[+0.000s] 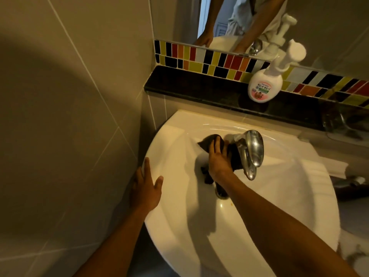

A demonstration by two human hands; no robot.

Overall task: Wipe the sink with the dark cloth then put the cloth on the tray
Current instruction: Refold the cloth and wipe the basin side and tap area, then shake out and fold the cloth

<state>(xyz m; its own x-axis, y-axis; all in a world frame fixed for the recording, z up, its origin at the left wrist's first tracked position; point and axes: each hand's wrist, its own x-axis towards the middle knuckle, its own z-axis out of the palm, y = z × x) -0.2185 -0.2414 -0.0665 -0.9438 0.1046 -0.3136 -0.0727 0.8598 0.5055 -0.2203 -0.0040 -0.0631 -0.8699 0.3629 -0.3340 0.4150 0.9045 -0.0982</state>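
Observation:
The white sink (175, 226) fills the middle of the head view. My right hand (218, 156) presses the dark cloth (207, 143) against the back wall of the basin, just left of the chrome tap (252, 150). Part of the cloth hangs below my hand toward the drain (220, 193). My left hand (146, 186) rests flat on the sink's left rim with its fingers spread and nothing in it. No tray shows clearly in this view.
A white soap pump bottle (265, 84) stands on the black ledge (189, 84) behind the sink. Above it run coloured mosaic tiles (219, 62) and a mirror (229, 21). A beige tiled wall (69, 116) closes the left side. Dim objects lie at the right (349, 184).

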